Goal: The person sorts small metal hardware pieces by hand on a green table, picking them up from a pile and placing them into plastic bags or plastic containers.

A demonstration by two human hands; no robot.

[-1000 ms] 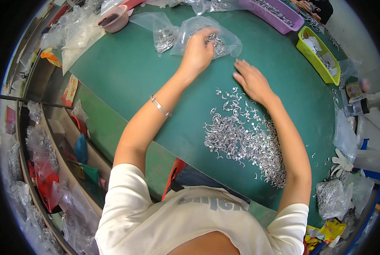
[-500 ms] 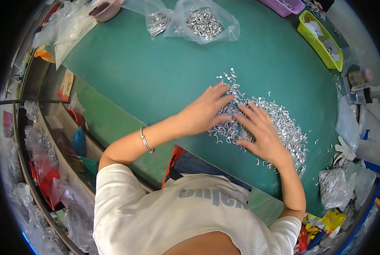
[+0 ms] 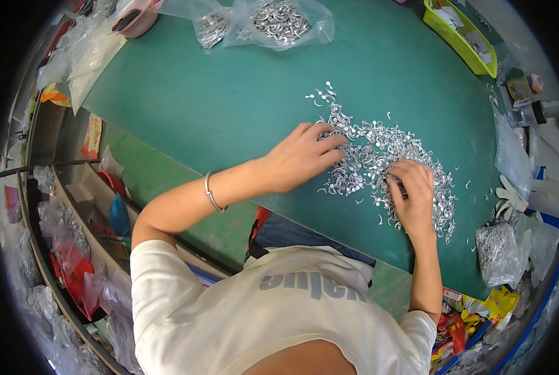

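Observation:
A spread heap of small, curved, silvery metal pieces (image 3: 370, 150) lies on the green tabletop (image 3: 192, 94). My left hand (image 3: 307, 155) rests at the heap's left edge, its fingers bent and apart, the tips among the pieces. A metal bangle (image 3: 212, 192) circles that wrist. Over the right part of the heap, my right hand (image 3: 415, 190) is cupped downward, its thumb apart from the bent fingers. Its fingertips touch the pieces; whether any are under the palm is hidden. A few loose pieces (image 3: 322, 94) trail off from the heap's far end.
Clear plastic bags (image 3: 282, 25) of similar metal pieces stand at the far edge. A lime-green basket (image 3: 460, 37) sits far right, and a white glove (image 3: 510, 197) and a filled bag (image 3: 499, 253) lie at the right edge. A pink bowl (image 3: 139, 19) is far left, above wooden bins.
My right hand has shifted right over the heap and its spread fingers have curled. My left hand has drawn slightly left, away from it. More of the heap's middle shows. The whole view has shifted slightly.

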